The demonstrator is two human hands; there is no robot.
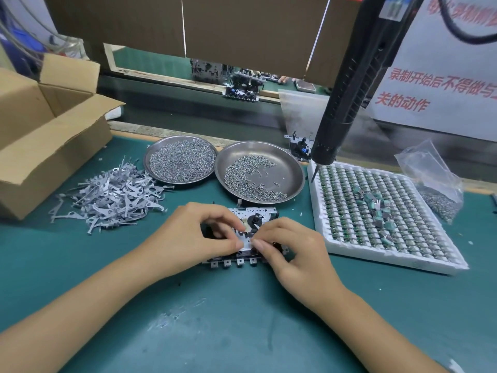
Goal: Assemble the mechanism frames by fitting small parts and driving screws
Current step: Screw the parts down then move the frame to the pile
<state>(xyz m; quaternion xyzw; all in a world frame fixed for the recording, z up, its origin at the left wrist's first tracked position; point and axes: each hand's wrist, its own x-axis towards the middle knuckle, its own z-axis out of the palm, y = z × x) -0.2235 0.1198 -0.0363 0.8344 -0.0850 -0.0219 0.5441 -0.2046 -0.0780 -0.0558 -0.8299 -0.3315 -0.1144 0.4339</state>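
Two hands: left, right. One mechanism frame under them. Two round steel dishes of screws. One heap of grey levers. One white foam tray. One cardboard box. One hanging screwdriver. One plastic bag.

You're looking at an open cardboard box sitting at the table's left edge, a crumpled clear plastic bag lying far right, a red-lettered notice hanging behind.
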